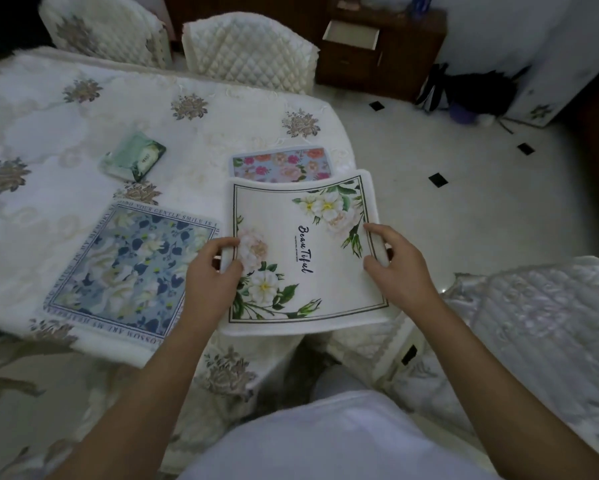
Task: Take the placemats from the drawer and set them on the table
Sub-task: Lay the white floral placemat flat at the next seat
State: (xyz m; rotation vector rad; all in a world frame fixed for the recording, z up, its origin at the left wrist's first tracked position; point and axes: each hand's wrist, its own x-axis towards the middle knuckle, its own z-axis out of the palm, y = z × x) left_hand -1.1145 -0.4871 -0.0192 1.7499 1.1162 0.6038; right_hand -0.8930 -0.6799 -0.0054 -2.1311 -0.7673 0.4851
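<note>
The white mat [301,254], printed with pale flowers, green leaves and the word "Beautiful", is held flat over the near right corner of the table [83,133], its near edge overhanging the table's edge. The left hand [212,271] pinches the mat's left edge, thumb on top and fingers curled under. The right hand [396,261] grips the right edge the same way, thumb on the printed face.

Just beyond the white mat, and partly covered by its far edge, lies a pink mat [280,165] with red and orange roses on a light blue ground; only its far strip shows. Just left of the white mat lies a blue mat [125,268], flat on the table, with white blooms, dark blue leaves and a lettered border; the left hand overlaps its right edge. Farther left and beyond the white mat sits a green packet [133,155] on the cloth, apart from all three mats.

The table wears a cream cloth with brown-gold flower motifs. Beyond it stand two quilted chairs [249,53]. Right of them, well beyond the white mat, a dark wooden cabinet [405,60] has its top drawer [351,34] pulled open. Near right of the mat another quilted chair [533,323] shows, over a pale tiled floor.
</note>
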